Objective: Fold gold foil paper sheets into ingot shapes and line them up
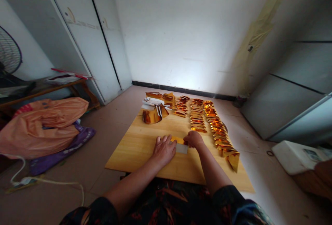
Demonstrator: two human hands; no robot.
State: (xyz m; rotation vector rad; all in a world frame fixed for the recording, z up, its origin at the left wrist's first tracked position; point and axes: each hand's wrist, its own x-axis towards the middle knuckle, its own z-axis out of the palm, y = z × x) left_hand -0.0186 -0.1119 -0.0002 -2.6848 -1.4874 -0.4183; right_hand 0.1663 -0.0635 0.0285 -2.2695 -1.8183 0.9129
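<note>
A sheet of gold foil paper (181, 148) lies on the wooden board in front of me, its pale side partly showing and a gold strip along the far edge. My left hand (164, 151) rests flat with its fingers stretched out, the fingertips on the sheet's left end. At the far right corner, my right hand (194, 139) has its fingers closed in a pinch on the foil paper. Rows of folded gold foil pieces (198, 116) stand beyond and to the right of my hands. A curled gold sheet (152, 116) sits at the far left.
White paper strips (153, 101) and more gold foil lie at the board's back left corner. The wooden board (129, 150) has floor around it. Left of it are an orange bag (46, 124), a purple bag and a white cord. A white box (298, 157) stands at the right.
</note>
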